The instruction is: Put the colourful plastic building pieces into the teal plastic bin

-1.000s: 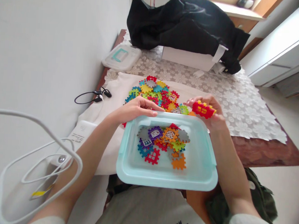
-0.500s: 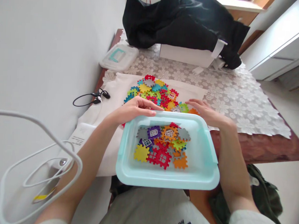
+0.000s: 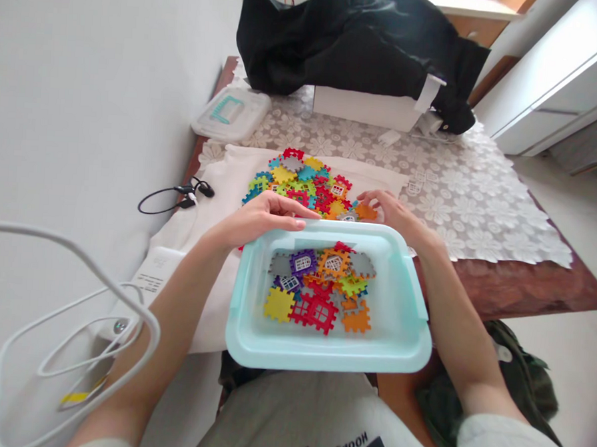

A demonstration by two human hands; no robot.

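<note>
Light-blue plastic tub [image 3: 321, 361] holds multicoloured toothed plastic tiles [image 3: 321, 290]; larger heap [image 3: 307, 173] remains outside. Left hand [image 3: 265, 215] pinches rim [image 3: 358, 228]; right hand [image 3: 398, 214] at orange tile [image 3: 366, 212], grip cannot tell.

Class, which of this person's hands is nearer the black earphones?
The left. The left hand is at the tub's far rim, right of the earphones; the right hand is farther right, at an orange piece.
</note>
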